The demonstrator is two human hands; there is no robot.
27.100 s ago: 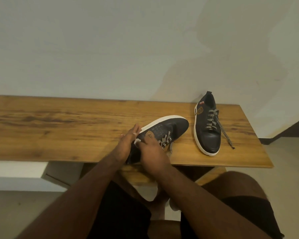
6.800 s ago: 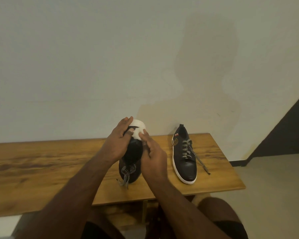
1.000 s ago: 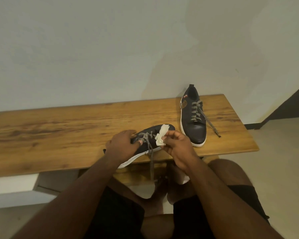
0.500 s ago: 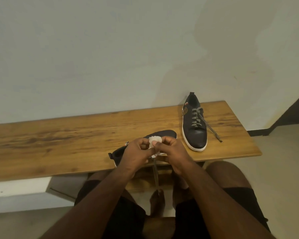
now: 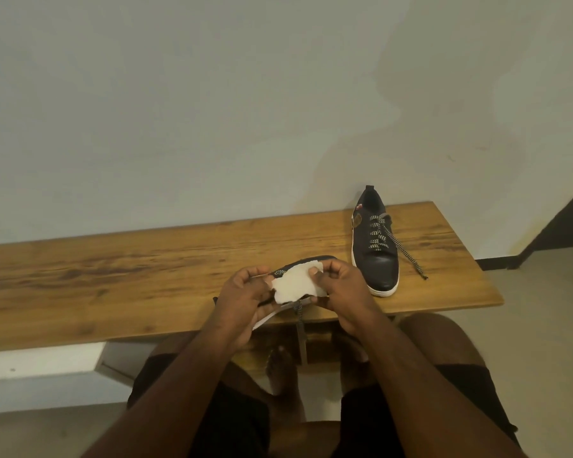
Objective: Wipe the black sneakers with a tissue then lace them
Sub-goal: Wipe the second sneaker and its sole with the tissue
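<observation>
A white tissue (image 5: 295,284) is stretched flat between my two hands above the table's front edge. My left hand (image 5: 245,295) pinches its left side and my right hand (image 5: 339,289) pinches its right side. Behind and under the tissue lies one black sneaker (image 5: 315,261) with a white sole, mostly hidden by my hands; one patterned lace hangs down over the table edge. The second black sneaker (image 5: 374,249) stands upright at the table's right end, toe towards me, with a loose lace (image 5: 407,256) trailing to its right.
The wooden table (image 5: 113,276) runs along a pale wall. Its right edge ends just past the second sneaker. My knees and bare feet are below the front edge, with a white ledge at the lower left.
The tissue was bunched in my right hand a second ago. Both hands have met on it and spread it open flat. My left hand has left the sneaker.
</observation>
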